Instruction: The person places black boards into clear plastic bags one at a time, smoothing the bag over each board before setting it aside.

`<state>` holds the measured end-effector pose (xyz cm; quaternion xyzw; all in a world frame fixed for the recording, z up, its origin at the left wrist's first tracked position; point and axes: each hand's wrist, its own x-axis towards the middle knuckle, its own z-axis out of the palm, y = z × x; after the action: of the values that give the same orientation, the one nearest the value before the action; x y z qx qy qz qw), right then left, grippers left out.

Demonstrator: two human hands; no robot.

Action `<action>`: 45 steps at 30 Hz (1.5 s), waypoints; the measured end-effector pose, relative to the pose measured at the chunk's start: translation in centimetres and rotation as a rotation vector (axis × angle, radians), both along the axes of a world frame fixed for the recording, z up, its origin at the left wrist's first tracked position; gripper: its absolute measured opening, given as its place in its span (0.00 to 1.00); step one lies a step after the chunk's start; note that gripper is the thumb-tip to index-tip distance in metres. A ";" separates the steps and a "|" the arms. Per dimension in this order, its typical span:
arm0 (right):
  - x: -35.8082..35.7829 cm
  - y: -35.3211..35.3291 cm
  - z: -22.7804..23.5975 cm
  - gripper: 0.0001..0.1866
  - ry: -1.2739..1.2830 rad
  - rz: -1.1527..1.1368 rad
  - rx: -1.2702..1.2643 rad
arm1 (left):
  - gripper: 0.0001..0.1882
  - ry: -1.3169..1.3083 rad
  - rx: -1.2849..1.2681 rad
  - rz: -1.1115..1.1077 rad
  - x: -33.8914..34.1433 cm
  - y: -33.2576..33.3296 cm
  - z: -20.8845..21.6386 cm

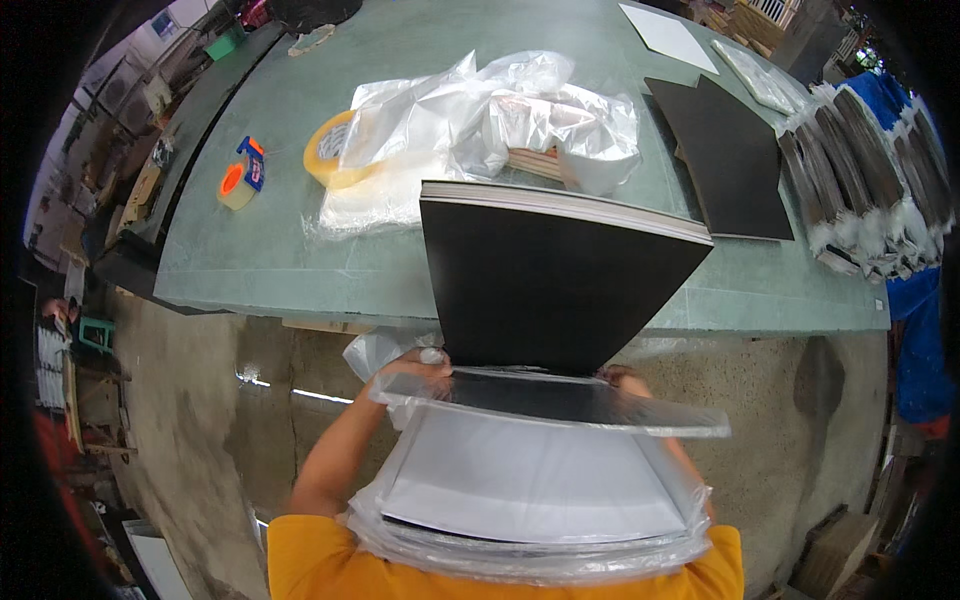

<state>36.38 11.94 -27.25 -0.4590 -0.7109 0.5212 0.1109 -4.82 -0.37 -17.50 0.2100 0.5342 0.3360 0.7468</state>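
A thick stack of black boards with pale edges stands tilted at the table's front edge. Below it, close to my body, is a clear plastic bag, its rim spread across the foot of the stack. White sheets show through the plastic nearer my chest. My left hand is closed on the bag at the stack's lower left corner, thumb on top. At the lower right corner, my right hand is curled at the bag's edge, its fingers partly hidden behind plastic and boards.
On the green table lie crumpled clear bags, a yellow tape roll and a small tape dispenser. To the right are loose black boards, a white sheet and several wrapped black bundles. A concrete floor lies below.
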 end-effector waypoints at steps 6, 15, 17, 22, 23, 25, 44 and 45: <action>-4.9 0.9 10.3 0.09 -0.288 -0.198 0.031 | 0.13 1.008 0.451 -0.392 -1.2 0.4 2.0; -9.7 -4.0 22.0 0.36 0.243 1.139 -0.156 | 0.13 0.030 0.832 -0.784 9.8 0.6 13.6; -8.4 -3.4 15.9 0.40 -0.106 0.778 -0.151 | 0.15 0.453 0.652 -0.707 8.3 0.8 5.6; -12.4 0.1 19.8 0.44 -0.504 0.969 -0.293 | 0.13 0.694 0.792 -0.163 9.8 6.1 9.0; -12.5 -0.6 21.5 0.39 -0.161 0.862 -0.172 | 0.13 0.769 0.908 0.050 11.2 7.3 12.6; -14.3 -1.2 24.9 0.27 0.584 0.500 -0.015 | 0.21 0.510 1.025 0.084 11.9 8.4 18.3; -10.7 1.1 28.3 0.12 0.466 0.174 -0.269 | 0.30 0.677 0.930 -0.066 8.0 9.1 20.2; -10.6 1.3 27.9 0.09 0.427 0.159 -0.248 | 0.29 0.974 1.055 -0.069 8.2 9.1 20.6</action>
<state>25.82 13.21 0.69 -0.2916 -0.6359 0.6964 0.1600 3.41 8.75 3.09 0.6858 0.5662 0.3936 0.2328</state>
